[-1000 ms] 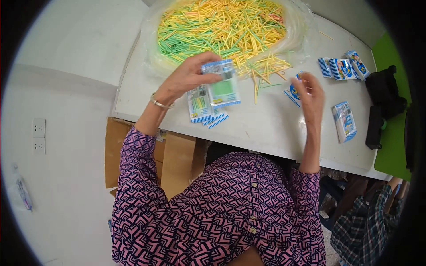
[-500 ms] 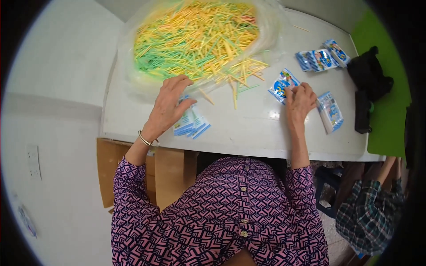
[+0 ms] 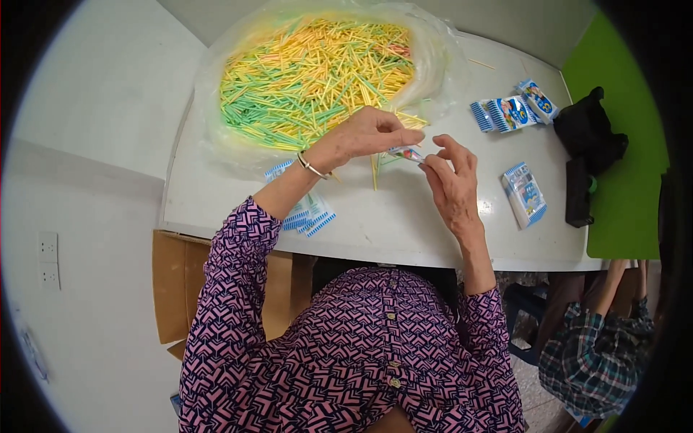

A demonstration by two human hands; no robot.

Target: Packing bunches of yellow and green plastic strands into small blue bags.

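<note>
In front of me, a small blue-and-white packet (image 3: 408,154) is held up between both hands, seen nearly edge-on. My left hand (image 3: 367,137) is closed on its left end, thumb and fingers pinching. The thumb and fingertips of my right hand (image 3: 455,182) curl in at its other end. Beyond my left hand lies a big clear plastic bag (image 3: 442,54), opened wide and heaped with thin yellow, green and orange sticks (image 3: 317,76). Several flat blue-and-white packets (image 3: 307,215) lie on the table under my left forearm, partly hidden by it.
On the right side of the white table (image 3: 404,224) lie a stack of packets (image 3: 525,195) and a row of packets (image 3: 512,113). A black object (image 3: 590,130) stands by the green panel (image 3: 628,166). Below left is a cardboard box (image 3: 177,281); another person's checked sleeve (image 3: 592,353) is at lower right.
My right hand has lifted the packet off the table and brought it left. My left hand has moved right, away from the flat packets, to meet it.
</note>
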